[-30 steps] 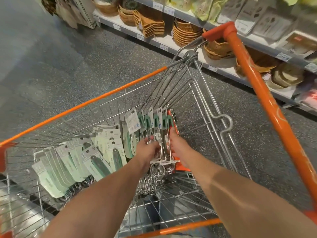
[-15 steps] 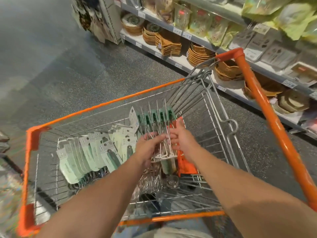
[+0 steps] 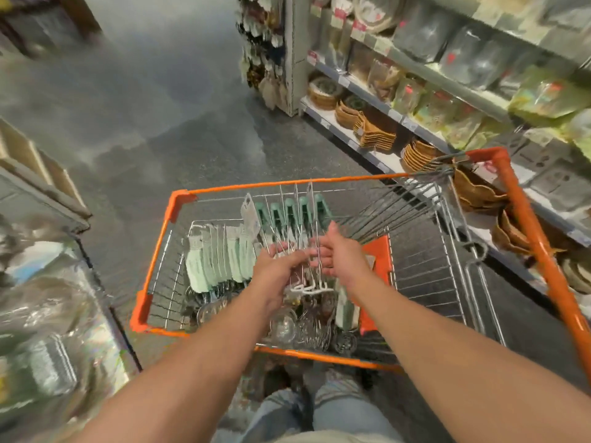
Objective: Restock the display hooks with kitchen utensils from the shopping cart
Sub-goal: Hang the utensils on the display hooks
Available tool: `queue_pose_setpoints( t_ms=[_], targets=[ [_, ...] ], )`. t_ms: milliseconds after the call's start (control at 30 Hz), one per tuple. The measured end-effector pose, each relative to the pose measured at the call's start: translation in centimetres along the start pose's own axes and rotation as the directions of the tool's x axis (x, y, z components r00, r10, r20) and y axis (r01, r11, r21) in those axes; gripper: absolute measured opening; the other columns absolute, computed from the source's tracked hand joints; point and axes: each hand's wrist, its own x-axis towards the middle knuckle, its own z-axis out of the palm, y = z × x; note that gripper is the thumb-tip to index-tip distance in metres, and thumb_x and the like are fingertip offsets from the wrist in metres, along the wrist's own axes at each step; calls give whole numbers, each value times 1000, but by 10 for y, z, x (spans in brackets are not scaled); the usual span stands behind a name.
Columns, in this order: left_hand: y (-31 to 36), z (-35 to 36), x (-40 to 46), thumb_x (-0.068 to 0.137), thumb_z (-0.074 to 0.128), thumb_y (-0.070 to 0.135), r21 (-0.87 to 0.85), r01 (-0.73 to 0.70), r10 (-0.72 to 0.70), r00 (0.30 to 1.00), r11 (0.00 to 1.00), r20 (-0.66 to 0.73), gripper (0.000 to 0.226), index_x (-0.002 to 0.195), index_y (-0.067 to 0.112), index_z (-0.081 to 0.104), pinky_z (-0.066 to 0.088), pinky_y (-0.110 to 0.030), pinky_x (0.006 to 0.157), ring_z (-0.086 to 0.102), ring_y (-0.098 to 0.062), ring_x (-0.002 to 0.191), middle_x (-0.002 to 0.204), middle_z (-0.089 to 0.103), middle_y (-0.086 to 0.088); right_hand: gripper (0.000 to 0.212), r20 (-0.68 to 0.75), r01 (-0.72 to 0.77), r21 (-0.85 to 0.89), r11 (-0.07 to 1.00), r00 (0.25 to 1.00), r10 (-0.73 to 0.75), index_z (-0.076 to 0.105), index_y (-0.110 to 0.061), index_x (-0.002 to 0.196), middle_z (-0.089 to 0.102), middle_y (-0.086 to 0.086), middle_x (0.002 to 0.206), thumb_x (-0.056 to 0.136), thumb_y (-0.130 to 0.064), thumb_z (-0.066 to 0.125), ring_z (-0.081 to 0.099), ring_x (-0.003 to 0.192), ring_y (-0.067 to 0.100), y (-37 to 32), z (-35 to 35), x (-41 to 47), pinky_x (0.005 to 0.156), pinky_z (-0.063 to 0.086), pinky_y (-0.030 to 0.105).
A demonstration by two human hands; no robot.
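both hands lifting bundle higher: left hand [image 3: 281, 266] and right hand [image 3: 339, 254] gripping green-handled utensils [image 3: 289, 215], handles pointing away over cart [image 3: 319, 182].

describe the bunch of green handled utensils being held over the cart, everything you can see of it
The bunch of utensils is about five pieces with mint-green handles pointing up and away, fanned side by side, with thin metal shafts running down into the hands. A pale card tag hangs at the leftmost handle. The left hand grips the shafts from the left; the right hand holds them from the right. The bunch is above the shopping cart, tilted forward. Its working ends are blurred among white wire pieces below the hands.
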Motion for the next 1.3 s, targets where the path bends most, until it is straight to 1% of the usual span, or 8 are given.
queue_pose_setpoints(
  t_ms=[200,300,533,667,767,933,1000,1300],
  targets=[
    [26,-50,-59,70,84,2,-247,-111,97,993,963,-67,57,122,8,61,65,-42,75,77,-22,74,92,80,-14,54,191,109,-68,992,977,-94,74,-6,108,71,10,79,110,-48,38,60,57,17,-36,63,-24,52,44,25],
    [31,-72,-89,50,95,5,-347,-216,171,973,913,-155,79,119,12,59,55,-58,99,75,-27,84,106,78,-17,51,325,232,-174,957,931,-166,76,-15,100,73,5,78,109,-48,38,64,63,17,-49,97,-43,56,47,26],
    [-12,-109,-174,79,81,-5,-437,-478,161,793,762,-588,55,130,0,60,65,-44,76,76,-26,77,100,77,-19,76,675,409,-340,847,733,-83,77,-17,88,79,11,99,93,-78,33,72,97,30,-36,154,-110,93,56,45],
    [-66,-123,-238,81,82,1,-425,-577,76,649,697,-757,39,115,9,64,62,-43,84,77,-29,89,92,79,-13,88,828,552,-439,709,554,82,75,-26,113,69,9,132,81,-89,21,60,126,29,-2,174,-177,114,41,49],
    [-114,-130,-285,74,88,7,-419,-661,-11,528,623,-849,40,108,13,68,54,-58,100,73,-37,104,99,79,-14,83,907,712,-409,571,388,166,58,-18,146,53,10,152,101,-73,14,46,142,28,30,179,-235,113,32,37],
    [-189,-127,-363,85,78,-1,-369,-757,-157,339,539,-927,28,107,10,67,57,-33,65,72,-22,74,86,77,-11,105,922,736,-332,590,121,369,56,-20,147,52,8,154,81,-94,25,46,143,25,91,173,-317,121,32,47],
    [-217,-121,-393,85,77,-4,-348,-792,-203,283,502,-937,26,106,8,68,59,-37,70,73,-23,72,78,77,-9,117,898,750,-316,581,40,438,71,-23,126,69,8,133,59,-108,29,60,127,23,122,176,-337,112,41,46],
    [-335,-85,-508,68,87,1,-226,-919,-344,108,324,-933,51,115,0,68,52,-67,99,71,-47,106,110,74,-28,66,780,796,-262,545,-159,606,72,-24,98,78,0,100,106,-62,19,74,95,15,200,134,-477,83,57,27]
  ],
)
